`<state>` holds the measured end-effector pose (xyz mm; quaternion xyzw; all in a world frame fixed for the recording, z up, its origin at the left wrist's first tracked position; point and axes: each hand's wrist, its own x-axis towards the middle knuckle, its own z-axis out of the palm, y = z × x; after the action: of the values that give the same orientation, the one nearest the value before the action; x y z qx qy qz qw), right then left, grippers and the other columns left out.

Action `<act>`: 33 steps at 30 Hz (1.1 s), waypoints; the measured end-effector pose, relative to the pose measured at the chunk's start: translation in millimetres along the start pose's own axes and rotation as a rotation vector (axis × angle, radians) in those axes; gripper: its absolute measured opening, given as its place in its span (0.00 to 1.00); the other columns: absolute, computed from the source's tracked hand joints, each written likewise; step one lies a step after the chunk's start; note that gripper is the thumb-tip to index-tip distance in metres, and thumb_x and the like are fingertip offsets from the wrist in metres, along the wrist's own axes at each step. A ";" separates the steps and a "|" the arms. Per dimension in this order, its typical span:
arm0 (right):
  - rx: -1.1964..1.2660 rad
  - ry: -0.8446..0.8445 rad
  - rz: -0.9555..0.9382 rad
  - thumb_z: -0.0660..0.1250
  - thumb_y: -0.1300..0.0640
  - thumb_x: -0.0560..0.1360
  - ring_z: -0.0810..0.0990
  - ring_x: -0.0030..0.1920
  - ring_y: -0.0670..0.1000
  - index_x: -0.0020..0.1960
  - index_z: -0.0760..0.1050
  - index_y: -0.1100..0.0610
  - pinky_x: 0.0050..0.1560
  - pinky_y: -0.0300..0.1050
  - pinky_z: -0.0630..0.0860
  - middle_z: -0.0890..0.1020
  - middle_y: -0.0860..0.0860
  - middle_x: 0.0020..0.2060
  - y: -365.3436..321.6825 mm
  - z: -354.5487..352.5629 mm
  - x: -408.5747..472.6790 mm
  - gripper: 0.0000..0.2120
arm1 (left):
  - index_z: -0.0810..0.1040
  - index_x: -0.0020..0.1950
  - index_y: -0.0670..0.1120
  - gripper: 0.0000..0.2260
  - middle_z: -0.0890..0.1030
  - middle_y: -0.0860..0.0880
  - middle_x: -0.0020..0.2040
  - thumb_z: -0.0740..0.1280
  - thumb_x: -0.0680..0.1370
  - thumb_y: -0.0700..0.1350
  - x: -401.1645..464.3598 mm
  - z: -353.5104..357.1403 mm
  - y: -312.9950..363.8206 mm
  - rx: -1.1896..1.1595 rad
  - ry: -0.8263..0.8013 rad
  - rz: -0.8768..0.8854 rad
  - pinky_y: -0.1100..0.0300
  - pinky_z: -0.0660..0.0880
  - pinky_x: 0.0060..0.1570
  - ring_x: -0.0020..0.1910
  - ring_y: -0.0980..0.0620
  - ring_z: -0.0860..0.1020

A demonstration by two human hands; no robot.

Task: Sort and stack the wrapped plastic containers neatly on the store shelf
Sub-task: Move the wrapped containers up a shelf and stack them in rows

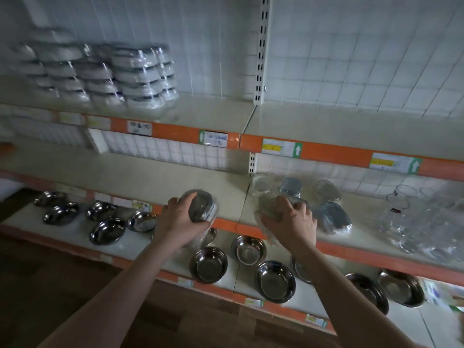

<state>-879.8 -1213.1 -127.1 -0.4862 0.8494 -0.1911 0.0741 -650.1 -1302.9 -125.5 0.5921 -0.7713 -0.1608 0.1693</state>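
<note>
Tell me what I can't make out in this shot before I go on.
- Price tags, head view: writing too blurred to read.
- Stacked containers, top shelf: motion blur hides their count.
- Container under right hand: mostly covered by fingers.
- Glassware: blurred, cut off by right edge.

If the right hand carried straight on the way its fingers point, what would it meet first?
Probably the wrapped containers lying loose on the middle shelf just beyond the right hand, which already grips a wrapped container; depth is unclear.
</note>
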 end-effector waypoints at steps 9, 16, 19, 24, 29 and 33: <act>0.028 -0.048 -0.127 0.63 0.34 0.71 0.70 0.62 0.59 0.68 0.63 0.44 0.62 0.52 0.67 0.71 0.58 0.60 -149.1 -7.5 -55.3 0.30 | 0.63 0.70 0.60 0.38 0.73 0.46 0.58 0.69 0.61 0.63 -43.4 -151.5 -123.2 0.016 0.004 -0.021 0.50 0.75 0.54 0.56 0.44 0.74; 0.064 -0.024 -0.292 0.63 0.35 0.71 0.71 0.60 0.59 0.69 0.63 0.45 0.59 0.50 0.68 0.72 0.57 0.58 -253.0 -19.4 -47.7 0.30 | 0.61 0.72 0.59 0.38 0.71 0.45 0.62 0.74 0.66 0.58 -42.5 -231.7 -178.8 0.013 0.118 -0.079 0.51 0.74 0.57 0.59 0.44 0.73; 0.097 -0.019 -0.345 0.64 0.36 0.71 0.71 0.60 0.58 0.70 0.64 0.45 0.58 0.51 0.68 0.72 0.56 0.59 -291.1 -19.8 -31.3 0.30 | 0.61 0.72 0.59 0.38 0.71 0.45 0.61 0.73 0.65 0.59 -28.1 -254.4 -197.6 0.035 0.153 -0.080 0.50 0.74 0.57 0.58 0.44 0.73; 0.175 -0.001 -0.405 0.65 0.36 0.69 0.70 0.61 0.60 0.69 0.65 0.43 0.60 0.51 0.68 0.72 0.57 0.59 -346.5 -15.7 13.5 0.30 | 0.61 0.71 0.62 0.37 0.70 0.47 0.61 0.74 0.66 0.56 16.0 -284.0 -224.3 0.031 0.181 -0.075 0.50 0.73 0.58 0.59 0.45 0.72; 0.217 -0.004 -0.473 0.65 0.37 0.69 0.71 0.59 0.60 0.68 0.65 0.43 0.61 0.52 0.69 0.72 0.56 0.56 -403.2 -11.0 76.8 0.29 | 0.62 0.70 0.64 0.38 0.72 0.48 0.62 0.73 0.62 0.60 87.4 -310.4 -251.2 0.001 0.218 -0.091 0.48 0.74 0.58 0.59 0.46 0.72; 0.193 0.003 -0.507 0.64 0.35 0.69 0.72 0.60 0.59 0.68 0.65 0.42 0.60 0.51 0.70 0.73 0.56 0.57 -444.8 -9.3 120.5 0.29 | 0.62 0.68 0.66 0.40 0.73 0.49 0.62 0.70 0.58 0.63 131.8 -331.7 -271.4 -0.018 0.242 -0.104 0.49 0.75 0.56 0.58 0.47 0.74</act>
<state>-590.1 -1515.7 65.2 -0.6740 0.6783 -0.2845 0.0686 -299.0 -1513.4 57.6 0.6450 -0.7119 -0.1034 0.2578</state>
